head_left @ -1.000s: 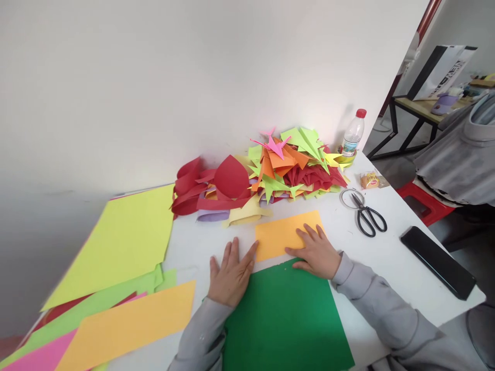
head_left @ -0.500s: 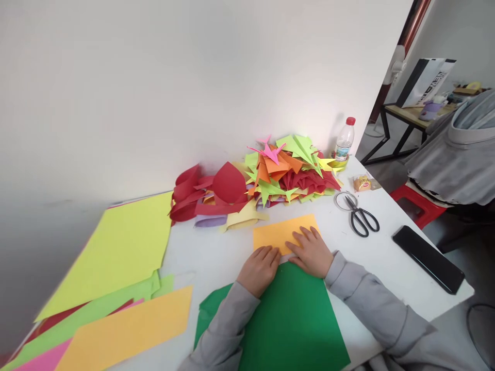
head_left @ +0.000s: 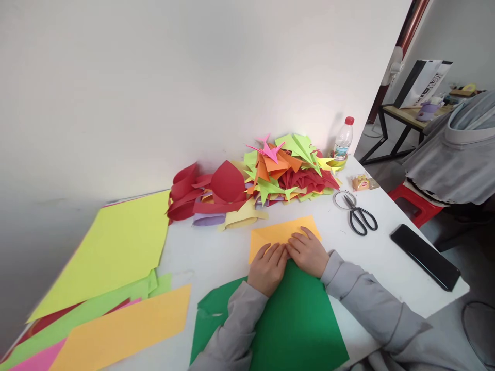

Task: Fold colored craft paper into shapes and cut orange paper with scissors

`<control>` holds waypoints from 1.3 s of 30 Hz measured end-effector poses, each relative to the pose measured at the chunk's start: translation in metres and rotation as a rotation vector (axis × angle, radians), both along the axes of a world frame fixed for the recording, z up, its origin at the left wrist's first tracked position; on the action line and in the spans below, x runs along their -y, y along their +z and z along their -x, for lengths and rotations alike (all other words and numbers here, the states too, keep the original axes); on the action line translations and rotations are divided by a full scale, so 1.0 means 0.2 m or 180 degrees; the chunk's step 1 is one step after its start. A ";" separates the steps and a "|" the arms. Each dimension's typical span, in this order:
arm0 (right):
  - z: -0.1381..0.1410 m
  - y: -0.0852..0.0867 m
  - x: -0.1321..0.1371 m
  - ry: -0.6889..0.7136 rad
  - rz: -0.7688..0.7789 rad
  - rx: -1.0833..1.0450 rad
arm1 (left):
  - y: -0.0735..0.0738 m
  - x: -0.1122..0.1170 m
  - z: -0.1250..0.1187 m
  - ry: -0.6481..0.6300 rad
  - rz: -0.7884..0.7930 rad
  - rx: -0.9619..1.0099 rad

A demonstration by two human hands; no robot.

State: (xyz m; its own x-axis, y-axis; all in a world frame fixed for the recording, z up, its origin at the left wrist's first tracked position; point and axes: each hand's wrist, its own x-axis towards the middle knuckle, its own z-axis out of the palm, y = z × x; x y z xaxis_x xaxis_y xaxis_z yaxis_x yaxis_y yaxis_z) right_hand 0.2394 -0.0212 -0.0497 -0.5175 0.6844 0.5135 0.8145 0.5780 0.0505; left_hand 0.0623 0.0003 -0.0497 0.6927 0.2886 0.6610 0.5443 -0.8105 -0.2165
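A light-orange sheet of paper (head_left: 266,236) lies on the white table with its near edge under both hands. My left hand (head_left: 268,268) presses that near edge, its fingers closed together on the paper. Right beside it, my right hand (head_left: 309,251) has its fingers bent over the sheet, thumb and forefinger at the same edge, nearly touching the left fingertips. The thumbs are mostly hidden. Beneath my wrists, a large green sheet of paper (head_left: 297,319) spreads toward the front of the table.
Folded paper shapes (head_left: 278,170) are heaped against the wall. Yellow sheets (head_left: 116,242) and a longer orange strip (head_left: 131,324) lie at left. On the right are scissors (head_left: 359,215), a black phone (head_left: 425,256), a small wrapped snack (head_left: 360,182) and a bottle (head_left: 343,140).
My left hand has slid right along the paper's near edge, closing up to my right hand. The right fingers have drawn in and bent more. The view has shifted slightly.
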 end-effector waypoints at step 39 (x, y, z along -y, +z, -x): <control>0.03 0.05 0.02 0.0183 -0.0572 -0.0054 | 0.05 0.03 0.03 -0.0057 0.0109 0.0504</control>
